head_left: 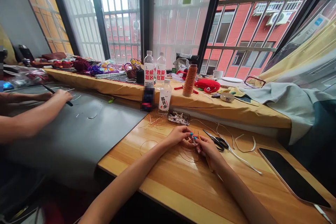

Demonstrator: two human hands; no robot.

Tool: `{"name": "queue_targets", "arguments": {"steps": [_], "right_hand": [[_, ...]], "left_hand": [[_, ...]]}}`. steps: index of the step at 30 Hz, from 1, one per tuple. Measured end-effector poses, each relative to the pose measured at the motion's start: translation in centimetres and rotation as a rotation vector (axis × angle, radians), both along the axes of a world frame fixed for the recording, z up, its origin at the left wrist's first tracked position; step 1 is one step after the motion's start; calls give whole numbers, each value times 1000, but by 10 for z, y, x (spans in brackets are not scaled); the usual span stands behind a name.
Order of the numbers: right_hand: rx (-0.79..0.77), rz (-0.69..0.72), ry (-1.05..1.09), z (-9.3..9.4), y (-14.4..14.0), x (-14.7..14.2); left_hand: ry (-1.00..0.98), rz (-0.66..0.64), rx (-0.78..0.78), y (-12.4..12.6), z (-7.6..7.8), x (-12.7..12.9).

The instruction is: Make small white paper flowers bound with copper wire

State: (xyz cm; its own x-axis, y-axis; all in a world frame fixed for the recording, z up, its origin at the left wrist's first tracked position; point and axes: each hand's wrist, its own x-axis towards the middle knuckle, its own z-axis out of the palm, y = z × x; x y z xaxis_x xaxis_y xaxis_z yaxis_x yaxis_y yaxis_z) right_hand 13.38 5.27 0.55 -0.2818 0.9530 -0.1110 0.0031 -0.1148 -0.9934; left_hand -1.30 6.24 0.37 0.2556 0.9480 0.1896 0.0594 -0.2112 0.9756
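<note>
My left hand (pixel 180 135) and my right hand (pixel 208 148) meet over the wooden table, fingertips pinched close together. Between them is a small pale piece (pixel 193 140) with thin brown thread; its kind is too small to make out. A slim yellowish tip (pixel 198 135) pokes up by my right fingers. Loops of fine brown thread (pixel 189 157) lie on the wood under my hands. Black-handled scissors (pixel 220 143) rest just beyond my right hand, blades pointing away to the left. A clear tray of small beads or parts (pixel 179 117) sits beyond my left hand.
White cords (pixel 245 164) and a dark phone (pixel 292 176) lie to the right. Bottles (pixel 164 99) and an orange thread cone (pixel 190 81) stand at the back. Along the window runs a cloth-covered ledge (pixel 236 113). At left, another person's hand (pixel 61 98) holds a black tool over a grey mat (pixel 105 133).
</note>
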Motion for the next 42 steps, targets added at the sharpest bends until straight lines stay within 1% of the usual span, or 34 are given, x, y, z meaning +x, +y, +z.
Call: {"name": "queue_targets", "arguments": {"steps": [3,8,13,18,25,29,35,38,42], "right_hand": [[-7,-4,19,-1,-1,0],[-3,-9,9,-2,-2,0],[18,12,-5,-4,-1,1],[43,12,-43,-3,-3,0],[46,7,-24,1,-7,-2],[49,-7,-31,0,-7,-2],[53,-46,-6,-4,-3,-1],[46,-63,15,-5,-3,0],[53,-69,16,-3,-4,-1]], "left_hand": [[25,4,13,0,0,0],[139,59,68,-5,4,0],[235,83,109,-7,6,0],[310,88,137,-7,5,0],[398,92,138,-9,6,1],[350,87,124,-8,4,2],[134,15,41,-4,3,2],[118,17,52,-5,5,2],[153,2,95,-7,5,2]]}}
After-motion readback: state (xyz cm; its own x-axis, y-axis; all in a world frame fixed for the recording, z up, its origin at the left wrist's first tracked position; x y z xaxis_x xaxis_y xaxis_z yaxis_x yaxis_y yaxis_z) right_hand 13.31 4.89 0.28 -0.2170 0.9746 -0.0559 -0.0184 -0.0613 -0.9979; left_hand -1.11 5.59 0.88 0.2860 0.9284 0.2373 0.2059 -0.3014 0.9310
